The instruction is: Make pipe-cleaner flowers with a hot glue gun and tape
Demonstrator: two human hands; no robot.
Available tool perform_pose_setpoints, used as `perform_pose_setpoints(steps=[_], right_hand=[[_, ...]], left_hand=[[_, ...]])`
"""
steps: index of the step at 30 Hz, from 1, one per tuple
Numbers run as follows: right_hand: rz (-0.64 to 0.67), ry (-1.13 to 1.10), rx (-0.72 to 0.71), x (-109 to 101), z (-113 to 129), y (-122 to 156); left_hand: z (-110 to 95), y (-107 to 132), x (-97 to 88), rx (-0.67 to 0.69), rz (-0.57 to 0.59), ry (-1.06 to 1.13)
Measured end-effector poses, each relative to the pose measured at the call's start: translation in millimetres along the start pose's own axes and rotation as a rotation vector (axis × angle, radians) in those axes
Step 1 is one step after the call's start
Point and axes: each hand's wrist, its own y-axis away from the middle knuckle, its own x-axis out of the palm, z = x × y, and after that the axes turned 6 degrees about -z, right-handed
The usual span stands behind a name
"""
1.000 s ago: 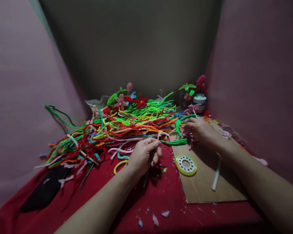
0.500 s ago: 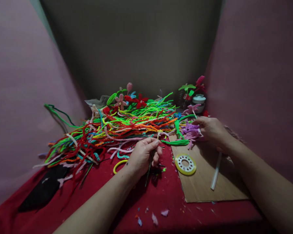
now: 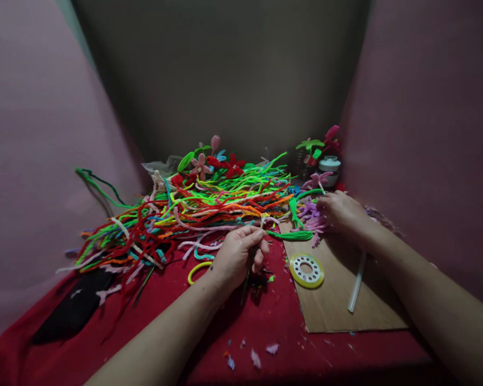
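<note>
While your left hand rests over the red cloth, its thumb and forefinger are pinched on a thin green stem. The stem's long axis runs near-upright in the head view, its small pale tip pointing away from you toward the pile and its lower end pointing back toward you below the palm; the remaining fingers are curled around it. Your right hand lies at the far corner of the board, fingers bent and pressed onto a cluster of purple pipe-cleaner pieces; whether they grip a piece cannot be determined. One green leaf piece lies between the two hands, its long axis running left to right. Count on the board: one yellow-rimmed tape roll lying flat and one white tube, its axis running toward and away from you. One yellow ring lies on the cloth just left of your left hand. The heap of loose pipe cleaners is too tangled to count; most strands run left to right. One white jar stands behind the heap at the right.
</note>
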Motion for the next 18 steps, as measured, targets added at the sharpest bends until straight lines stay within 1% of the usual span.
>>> perform_pose_setpoints(steps=[3, 5, 6, 7, 8, 9, 10, 11, 13, 16, 18], right_hand=[[-0.043, 0.002, 0.041, -8, 1, 2], [-0.102, -0.068, 0.097, -14, 6, 4], [-0.142, -0.168, 0.14, -18, 10, 5], [-0.185, -0.325, 0.193, -22, 15, 6], [-0.212, -0.526, 0.246, -26, 20, 7], [-0.21, -0.74, 0.289, -30, 26, 7], [-0.178, -0.944, 0.322, -34, 33, 7], [-0.119, -1.112, 0.345, -37, 39, 6], [0.03, -1.365, 0.373, -41, 53, 4], [0.248, -1.603, 0.354, -36, 71, 4], [0.326, -1.706, 0.338, -29, 80, 7]], left_hand=[[-1, 1, 1.5, 0.01, -0.009, 0.02], [-2, 1, 2.8, 0.015, -0.01, 0.046], [-3, 2, 3.3, 0.011, -0.011, 0.06], [-3, 2, 3.7, 0.001, -0.011, 0.071], [-4, 2, 3.8, -0.014, -0.01, 0.077], [-5, 2, 3.6, -0.025, -0.017, 0.083], [-7, 2, 3.1, -0.029, -0.024, 0.093], [-9, 2, 2.3, -0.023, -0.031, 0.106], [-14, 1, -0.2, 0.021, -0.049, 0.138], [-21, -1, -5.8, 0.071, -0.101, 0.152], [-24, -3, -9.5, 0.028, -0.12, 0.111]])
